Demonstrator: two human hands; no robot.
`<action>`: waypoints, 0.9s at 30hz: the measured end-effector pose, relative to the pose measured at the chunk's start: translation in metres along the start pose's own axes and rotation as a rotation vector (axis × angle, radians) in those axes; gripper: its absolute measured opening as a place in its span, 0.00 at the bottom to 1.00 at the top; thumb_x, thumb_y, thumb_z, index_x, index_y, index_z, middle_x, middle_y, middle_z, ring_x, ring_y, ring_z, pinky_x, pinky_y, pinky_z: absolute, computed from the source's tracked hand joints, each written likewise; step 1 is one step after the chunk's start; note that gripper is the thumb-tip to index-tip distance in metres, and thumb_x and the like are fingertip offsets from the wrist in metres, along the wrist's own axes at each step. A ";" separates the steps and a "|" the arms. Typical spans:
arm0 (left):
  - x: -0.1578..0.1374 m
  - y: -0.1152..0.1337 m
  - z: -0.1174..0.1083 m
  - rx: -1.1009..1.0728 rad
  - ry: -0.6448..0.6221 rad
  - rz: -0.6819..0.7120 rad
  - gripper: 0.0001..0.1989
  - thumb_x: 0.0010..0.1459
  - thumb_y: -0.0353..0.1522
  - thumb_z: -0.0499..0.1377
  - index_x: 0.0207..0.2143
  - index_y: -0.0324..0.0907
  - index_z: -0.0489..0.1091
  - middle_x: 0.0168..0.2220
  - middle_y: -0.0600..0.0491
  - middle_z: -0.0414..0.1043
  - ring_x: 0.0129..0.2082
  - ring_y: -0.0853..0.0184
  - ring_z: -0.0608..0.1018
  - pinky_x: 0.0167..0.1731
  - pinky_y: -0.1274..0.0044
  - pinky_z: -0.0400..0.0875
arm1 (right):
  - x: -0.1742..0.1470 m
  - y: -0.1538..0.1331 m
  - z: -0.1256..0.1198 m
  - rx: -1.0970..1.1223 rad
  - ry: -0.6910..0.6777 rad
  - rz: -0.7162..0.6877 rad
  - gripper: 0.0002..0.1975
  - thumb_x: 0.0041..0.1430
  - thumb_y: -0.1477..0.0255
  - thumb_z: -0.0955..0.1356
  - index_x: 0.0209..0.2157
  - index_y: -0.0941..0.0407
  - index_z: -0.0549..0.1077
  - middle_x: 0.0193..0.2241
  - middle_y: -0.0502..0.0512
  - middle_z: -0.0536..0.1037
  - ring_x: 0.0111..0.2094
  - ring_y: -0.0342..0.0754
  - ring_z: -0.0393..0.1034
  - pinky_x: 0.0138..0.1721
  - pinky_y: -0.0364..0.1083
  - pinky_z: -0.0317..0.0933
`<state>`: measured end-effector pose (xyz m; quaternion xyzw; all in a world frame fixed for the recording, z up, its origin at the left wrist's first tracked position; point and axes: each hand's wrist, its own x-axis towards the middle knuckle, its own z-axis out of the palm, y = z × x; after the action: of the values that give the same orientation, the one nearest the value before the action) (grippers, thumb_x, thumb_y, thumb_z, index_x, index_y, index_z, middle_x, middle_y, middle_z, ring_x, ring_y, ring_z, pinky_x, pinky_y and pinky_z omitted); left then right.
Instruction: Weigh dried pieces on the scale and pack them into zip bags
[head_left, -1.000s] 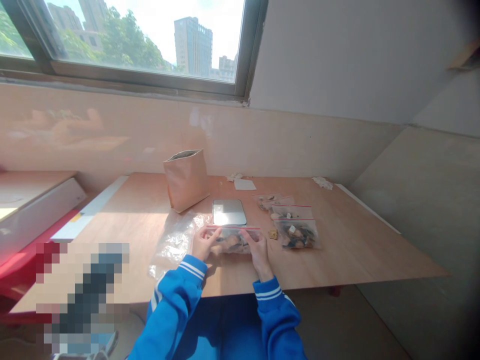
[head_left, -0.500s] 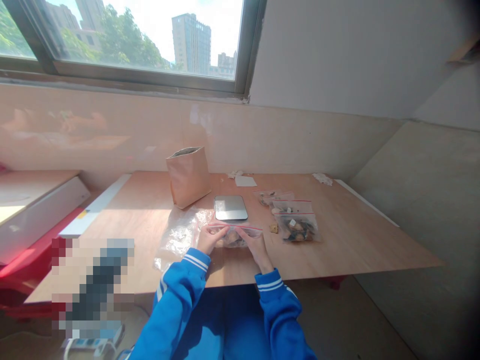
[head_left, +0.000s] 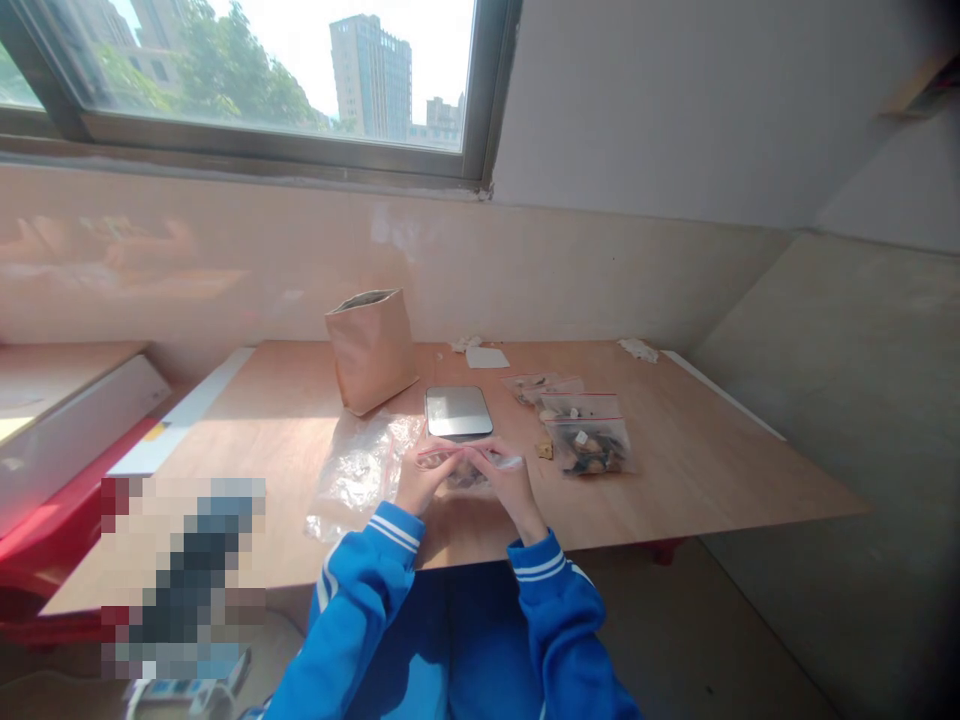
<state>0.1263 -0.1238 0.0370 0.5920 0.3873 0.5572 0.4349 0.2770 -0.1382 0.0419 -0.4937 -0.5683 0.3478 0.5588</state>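
Both my hands pinch the top edge of a clear zip bag (head_left: pixel 466 478) with brownish dried pieces inside, near the table's front. My left hand (head_left: pixel 422 478) grips the left part of its red-lined zip, and my right hand (head_left: pixel 512 484) grips the right part; the thumbs nearly meet in the middle. Just behind the bag lies a flat silver scale (head_left: pixel 458 411). Clear empty-looking plastic bags (head_left: pixel 360 470) lie left of my left hand. To the right of my right hand sits a small tan piece (head_left: pixel 544 451), beside a filled zip bag (head_left: pixel 598 450).
An open brown paper bag (head_left: pixel 370 352) stands behind the scale to the left. More filled zip bags (head_left: pixel 541 388) lie at the back right. White paper (head_left: pixel 487 358) and crumpled tissue (head_left: pixel 638 349) are along the wall. A power strip (head_left: pixel 191 692) is on the floor at left.
My hands have drawn closer together along the zip, and the bag's top edge has risen and bunched between them. The view has shifted slightly.
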 end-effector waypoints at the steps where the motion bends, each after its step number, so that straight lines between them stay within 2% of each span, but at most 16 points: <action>1: -0.001 0.001 0.002 0.007 0.028 0.006 0.11 0.50 0.38 0.65 0.30 0.39 0.76 0.31 0.48 0.77 0.33 0.64 0.78 0.36 0.75 0.73 | 0.001 -0.001 0.001 -0.023 0.023 -0.012 0.11 0.52 0.62 0.72 0.30 0.56 0.79 0.29 0.55 0.79 0.35 0.50 0.73 0.39 0.47 0.65; 4: -0.004 0.006 0.007 0.062 0.105 0.025 0.11 0.50 0.38 0.65 0.29 0.39 0.75 0.29 0.49 0.77 0.33 0.65 0.78 0.36 0.74 0.73 | 0.004 0.001 0.005 -0.079 0.102 -0.045 0.10 0.53 0.63 0.70 0.27 0.55 0.79 0.28 0.56 0.78 0.34 0.51 0.72 0.40 0.48 0.65; 7: -0.007 0.009 0.011 0.116 0.118 0.040 0.11 0.51 0.39 0.64 0.28 0.39 0.75 0.29 0.49 0.76 0.32 0.64 0.78 0.36 0.74 0.72 | 0.004 0.006 0.007 -0.142 0.174 -0.077 0.11 0.56 0.64 0.68 0.26 0.54 0.78 0.27 0.54 0.77 0.34 0.50 0.71 0.40 0.48 0.64; 11: -0.008 0.012 0.010 0.118 0.126 0.019 0.11 0.51 0.39 0.64 0.27 0.40 0.75 0.28 0.50 0.76 0.32 0.64 0.78 0.36 0.74 0.72 | 0.003 0.009 0.002 -0.132 0.133 -0.097 0.11 0.56 0.62 0.68 0.27 0.54 0.77 0.27 0.53 0.76 0.33 0.48 0.71 0.38 0.46 0.64; 16: -0.003 0.017 -0.001 0.058 0.060 -0.055 0.16 0.55 0.43 0.59 0.29 0.39 0.76 0.28 0.50 0.77 0.31 0.65 0.77 0.33 0.75 0.71 | 0.001 0.002 -0.009 -0.058 0.107 -0.026 0.14 0.54 0.60 0.70 0.27 0.56 0.77 0.27 0.54 0.79 0.32 0.49 0.72 0.37 0.46 0.65; 21: 0.002 0.025 -0.001 0.021 0.072 -0.101 0.21 0.56 0.47 0.56 0.28 0.39 0.76 0.27 0.50 0.78 0.30 0.64 0.77 0.32 0.75 0.71 | 0.000 -0.010 -0.010 0.090 0.235 0.076 0.17 0.52 0.57 0.71 0.28 0.58 0.77 0.22 0.55 0.80 0.26 0.49 0.74 0.32 0.46 0.67; 27: -0.001 0.027 0.002 -0.091 0.085 -0.233 0.29 0.57 0.53 0.51 0.23 0.37 0.75 0.21 0.48 0.75 0.22 0.65 0.76 0.25 0.75 0.72 | -0.001 -0.010 -0.017 0.050 0.276 0.077 0.27 0.60 0.50 0.61 0.25 0.58 0.75 0.20 0.56 0.79 0.22 0.48 0.72 0.26 0.45 0.65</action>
<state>0.1273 -0.1340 0.0624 0.4986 0.4456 0.5444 0.5064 0.2914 -0.1443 0.0537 -0.5443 -0.4579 0.3117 0.6301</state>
